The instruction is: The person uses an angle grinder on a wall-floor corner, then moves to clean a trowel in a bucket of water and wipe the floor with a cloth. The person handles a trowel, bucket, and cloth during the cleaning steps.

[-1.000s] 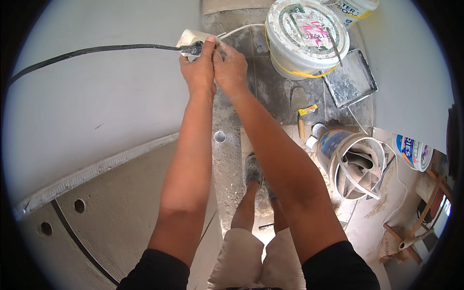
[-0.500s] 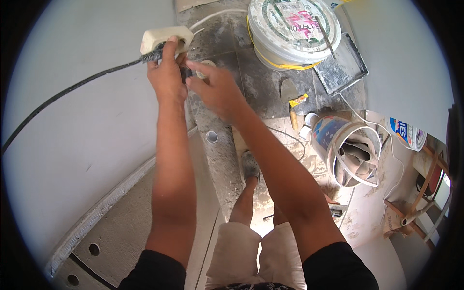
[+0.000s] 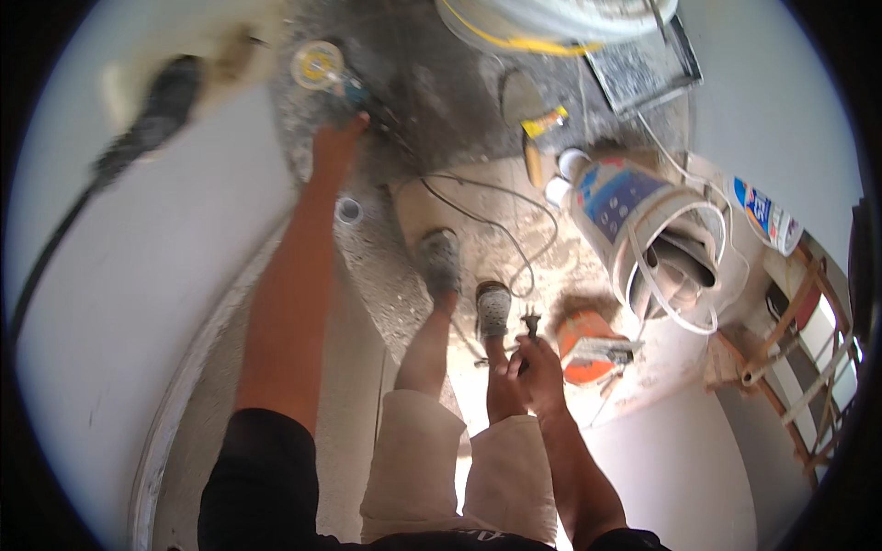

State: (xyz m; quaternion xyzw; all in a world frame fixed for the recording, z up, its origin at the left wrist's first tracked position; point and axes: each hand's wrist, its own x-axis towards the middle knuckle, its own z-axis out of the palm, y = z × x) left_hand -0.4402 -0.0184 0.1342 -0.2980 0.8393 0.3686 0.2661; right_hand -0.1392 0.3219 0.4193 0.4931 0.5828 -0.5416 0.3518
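My left hand (image 3: 340, 142) is down at the floor, its fingers closed around the teal body of what looks like an angle grinder (image 3: 353, 90). Motion blur softens it, and a round yellow and white disc (image 3: 317, 64) shows at its far end. Lower right, in front of my legs, my right hand (image 3: 537, 372) grips a black two-pin plug (image 3: 530, 323) with its prongs pointing away from me. A thin dark cord (image 3: 496, 220) loops over the floor between them. At the upper left, a blurred black plug (image 3: 170, 96) sits at a cream power strip (image 3: 119, 96).
A white bucket (image 3: 514, 23) with a yellow handle stands far off beside a dusty black tray (image 3: 643, 69). Nearer lie a trowel (image 3: 524, 96) and a yellow packet (image 3: 545, 122). A tipped bucket (image 3: 625, 197), an orange container (image 3: 588, 349) and a wooden frame (image 3: 790, 349) are right.
Both hands have left the power strip. My left hand has gone down to the grinder; my right has swung down and right and now holds a plug. The view has shifted.
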